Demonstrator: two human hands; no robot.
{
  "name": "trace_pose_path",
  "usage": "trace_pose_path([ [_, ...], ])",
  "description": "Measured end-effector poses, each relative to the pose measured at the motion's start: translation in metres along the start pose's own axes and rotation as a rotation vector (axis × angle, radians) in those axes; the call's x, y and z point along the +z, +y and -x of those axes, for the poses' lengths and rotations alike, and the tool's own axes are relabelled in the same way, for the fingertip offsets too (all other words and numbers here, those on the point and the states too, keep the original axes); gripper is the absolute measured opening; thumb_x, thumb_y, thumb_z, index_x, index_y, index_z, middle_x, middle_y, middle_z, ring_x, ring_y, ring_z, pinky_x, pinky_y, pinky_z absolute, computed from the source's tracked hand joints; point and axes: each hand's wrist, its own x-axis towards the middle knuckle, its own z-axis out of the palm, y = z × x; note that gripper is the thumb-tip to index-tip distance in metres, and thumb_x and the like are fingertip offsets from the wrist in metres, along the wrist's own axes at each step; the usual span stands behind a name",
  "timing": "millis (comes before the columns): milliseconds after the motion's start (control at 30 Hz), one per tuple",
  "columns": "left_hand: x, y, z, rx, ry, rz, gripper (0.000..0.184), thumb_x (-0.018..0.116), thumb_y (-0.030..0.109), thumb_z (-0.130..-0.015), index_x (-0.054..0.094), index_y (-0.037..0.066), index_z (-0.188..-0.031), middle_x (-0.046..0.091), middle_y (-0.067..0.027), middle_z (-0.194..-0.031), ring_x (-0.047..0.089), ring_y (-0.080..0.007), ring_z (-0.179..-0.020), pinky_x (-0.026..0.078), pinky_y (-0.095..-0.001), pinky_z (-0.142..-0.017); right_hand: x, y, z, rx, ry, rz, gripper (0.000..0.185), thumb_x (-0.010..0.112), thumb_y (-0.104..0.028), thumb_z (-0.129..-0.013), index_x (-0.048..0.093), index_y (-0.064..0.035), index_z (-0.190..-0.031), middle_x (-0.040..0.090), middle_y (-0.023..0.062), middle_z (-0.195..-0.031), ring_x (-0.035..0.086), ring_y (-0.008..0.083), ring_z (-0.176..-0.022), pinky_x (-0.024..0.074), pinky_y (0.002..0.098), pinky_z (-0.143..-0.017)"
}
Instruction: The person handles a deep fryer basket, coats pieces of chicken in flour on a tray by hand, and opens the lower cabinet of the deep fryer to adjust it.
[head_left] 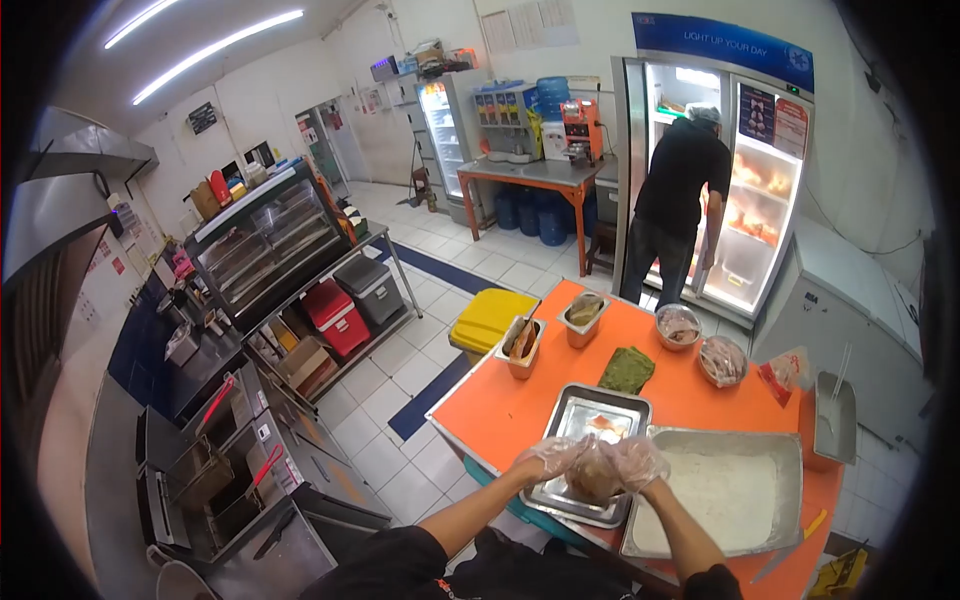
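Observation:
Between my left hand (553,459) and my right hand (641,463), both in clear plastic gloves, is a rounded brownish lump of food (593,478). Its exact kind is too blurred to tell. The fingers of both hands curve around it, above a shiny steel tray (636,405) on the orange table (480,416). To the right, close to my right hand, sits a wide metal pan (792,470) of white flour-like powder. A flat green leafy piece (627,370) lies just beyond the tray.
Two small steel containers (521,365) stand at the table's far left. Bowls of pale raw meat (723,361) and a plastic bag (785,374) are at the back right. A person (683,195) leans into a lit fridge (767,190). Fryers (215,480) stand left; a knife (775,566) lies front right.

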Motion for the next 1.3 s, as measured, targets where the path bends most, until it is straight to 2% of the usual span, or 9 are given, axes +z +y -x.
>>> trace_pose_path([
  [100,-0.029,0.041,0.037,0.046,-0.090,0.045,0.059,0.049,0.056,-0.104,0.068,0.006,-0.128,0.068,-0.0151,-0.124,0.060,-0.0206,-0.123,0.049,-0.0338,-0.102,-0.018,-0.003,0.009,-0.165,0.061,0.023,0.070,0.043,-0.059,-0.102,0.068,-0.0009,-0.072,0.056,0.0260,-0.066,0.061,0.0417,-0.062,0.0440,0.0547,-0.061],
  [233,-0.009,0.005,0.013,0.189,-0.079,-0.022,0.066,0.042,0.061,-0.103,0.067,0.006,-0.131,0.071,-0.0158,-0.122,0.064,-0.0300,-0.117,0.048,-0.0406,-0.102,-0.013,0.033,0.017,-0.427,0.156,0.335,0.035,0.047,-0.039,-0.105,0.068,-0.0126,-0.115,0.069,0.0170,-0.086,0.063,0.0390,-0.076,0.0480,0.0501,-0.069],
  [267,-0.006,-0.006,0.012,0.260,-0.061,-0.068,0.081,0.040,0.073,-0.099,0.064,0.005,-0.136,0.068,-0.0192,-0.130,0.062,-0.0359,-0.123,0.046,-0.0440,-0.106,-0.006,0.039,0.018,-0.484,0.233,0.318,0.035,0.046,-0.039,-0.105,0.067,-0.0115,-0.113,0.067,0.0169,-0.084,0.062,0.0393,-0.075,0.0467,0.0504,-0.068],
  [300,-0.033,0.038,0.046,0.261,-0.178,-0.253,0.052,0.040,0.047,-0.108,0.069,0.009,-0.127,0.069,-0.0159,-0.128,0.063,-0.0365,-0.116,0.049,-0.0441,-0.103,0.001,0.045,0.019,-0.540,0.311,0.303,0.036,0.044,-0.039,-0.106,0.065,-0.0105,-0.110,0.066,0.0169,-0.082,0.060,0.0396,-0.074,0.0455,0.0506,-0.067],
  [367,-0.031,0.021,0.050,0.338,-0.086,-0.265,0.050,0.040,0.045,-0.108,0.068,0.009,-0.128,0.068,-0.0162,-0.128,0.064,-0.0360,-0.117,0.049,-0.0441,-0.102,-0.012,0.039,0.014,-0.628,0.278,0.257,0.043,0.043,-0.041,-0.106,0.067,-0.0074,-0.098,0.064,0.0178,-0.078,0.058,0.0401,-0.072,0.0432,0.0515,-0.066],
  [533,-0.037,0.030,0.061,0.366,-0.124,-0.354,0.039,0.041,0.035,-0.108,0.067,0.013,-0.128,0.068,-0.0152,-0.128,0.064,-0.0335,-0.119,0.051,-0.0439,-0.098,-0.020,0.043,0.013,-0.239,0.231,0.122,0.069,0.037,-0.049,-0.107,0.050,-0.0006,-0.060,0.052,0.0234,-0.064,0.052,0.0430,-0.070,0.0366,0.0542,-0.067],
  [867,-0.056,0.032,0.075,0.351,-0.163,-0.388,0.045,0.041,0.042,-0.107,0.063,0.015,-0.135,0.068,-0.0157,-0.130,0.065,-0.0361,-0.115,0.052,-0.0443,-0.097,-0.009,0.053,0.003,-0.472,0.393,0.267,0.061,0.040,-0.042,-0.108,0.053,0.0005,-0.066,0.053,0.0245,-0.067,0.049,0.0422,-0.067,0.0368,0.0523,-0.066],
  [1100,-0.057,-0.007,0.054,0.184,0.021,0.269,0.073,0.033,0.072,-0.101,0.063,0.016,-0.136,0.071,-0.0132,-0.118,0.070,-0.0285,-0.095,0.052,-0.0461,-0.085,0.033,0.018,-0.019,0.000,0.490,-0.554,0.049,0.062,-0.038,-0.104,0.054,-0.0054,-0.069,0.051,0.0040,-0.064,0.042,0.0187,-0.055,0.0369,0.0384,-0.055],
  [1300,-0.038,-0.052,0.007,0.283,0.127,0.560,0.065,0.049,0.060,-0.102,0.044,0.021,-0.154,0.062,-0.0086,-0.133,0.064,-0.0251,-0.102,0.053,-0.0388,-0.085,0.013,-0.004,-0.026,0.025,0.495,-0.996,0.034,0.063,-0.037,-0.104,0.069,-0.0038,-0.095,0.062,0.0024,-0.078,0.055,0.0113,-0.067,0.0475,0.0258,-0.060],
])
